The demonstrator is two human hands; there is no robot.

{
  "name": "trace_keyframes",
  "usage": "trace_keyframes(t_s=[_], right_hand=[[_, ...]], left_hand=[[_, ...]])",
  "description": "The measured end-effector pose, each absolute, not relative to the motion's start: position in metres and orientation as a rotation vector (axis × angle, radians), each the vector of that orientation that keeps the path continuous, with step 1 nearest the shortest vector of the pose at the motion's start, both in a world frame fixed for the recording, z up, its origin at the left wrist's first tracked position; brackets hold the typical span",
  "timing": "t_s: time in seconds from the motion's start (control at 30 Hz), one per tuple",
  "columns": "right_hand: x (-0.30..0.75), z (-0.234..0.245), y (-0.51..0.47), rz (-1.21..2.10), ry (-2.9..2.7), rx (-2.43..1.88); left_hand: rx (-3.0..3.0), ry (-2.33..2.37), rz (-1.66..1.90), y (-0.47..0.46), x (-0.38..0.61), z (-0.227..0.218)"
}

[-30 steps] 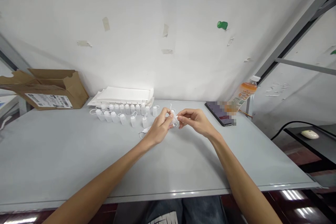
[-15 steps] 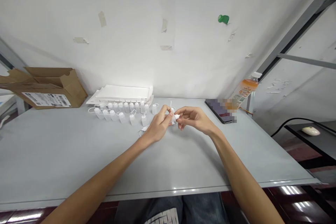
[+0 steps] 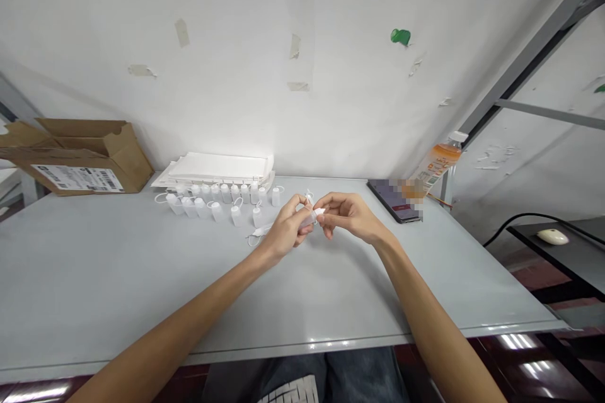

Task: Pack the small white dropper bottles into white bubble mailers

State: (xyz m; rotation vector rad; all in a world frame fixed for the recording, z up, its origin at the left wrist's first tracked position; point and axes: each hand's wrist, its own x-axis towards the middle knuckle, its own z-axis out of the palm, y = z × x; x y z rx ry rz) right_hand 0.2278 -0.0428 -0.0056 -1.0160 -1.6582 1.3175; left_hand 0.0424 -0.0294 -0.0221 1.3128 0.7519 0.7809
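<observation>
Right here in front of me, both hands are up off the table and close together: my left hand (image 3: 285,231) curls narrowly around a small translucent bottle (image 3: 306,221), and my right hand (image 3: 350,214) pinches in from the other side, its fingertips (image 3: 327,217) on the bottle's white tip (image 3: 320,211). So it's a tight hold with both hands, and the bottle sits midway between them, just above the table. A thin white cord (image 3: 309,196) sticks up past my left fingers, though I can't tell from here exactly where it's fixed. Off beyond my left hand, the done-looking lot stands on the grey table (image 3: 118,271): two rows of matching small bottles (image 3: 216,211), several with white cord loops showing, and one loose loop (image 3: 254,238) lying just beside my left wrist. Behind those rows sits a stack of white sheets (image 3: 220,167), with a cardboard box (image 3: 80,160) further left. Over past my right hand lie a phone (image 3: 390,198) and an orange-labelled drink bottle (image 3: 437,160). Nothing I can see shows how many bottles are left to handle.
</observation>
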Motion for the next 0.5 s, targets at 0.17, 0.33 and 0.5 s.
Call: trace_keyframes(t_s=[0.17,0.33,0.5], right_hand=[[0.23,-0.004,-0.044,1.307,-1.754,-1.148],[0.224,-0.006,-0.044,1.323,-1.773,-1.156],[0.22,-0.005,-0.045,1.267,-1.731,-1.108]], left_hand=[[1.417,0.777,0.798,-0.037,0.048,-0.031],[1.386,0.75,0.824,-0.037,0.049,-0.031],[1.201,0.784,0.786,-0.029,0.045,-0.027]])
